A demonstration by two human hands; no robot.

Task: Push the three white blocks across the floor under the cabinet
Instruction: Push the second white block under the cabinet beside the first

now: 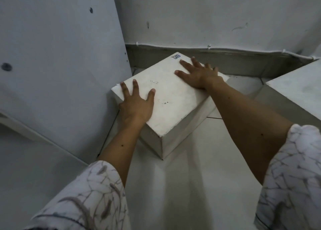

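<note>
A white block (171, 97) stands on the tiled floor in the middle of the head view, turned at an angle, its left corner close to a white cabinet panel (60, 64). Small handwriting and a sticker mark its top. My left hand (137, 104) lies flat on the block's near-left part, fingers spread. Across the far-right part of the top my right hand (198, 73) rests palm down, fingers spread too. Neither hand grips anything. A second white block (295, 90) shows at the right edge, partly cut off.
A white wall (208, 15) rises behind the block, with a grey skirting (243, 62) and a thin white cable along its top. The pale tiled floor (191, 186) stretches toward me. Patterned white sleeves cover my upper arms.
</note>
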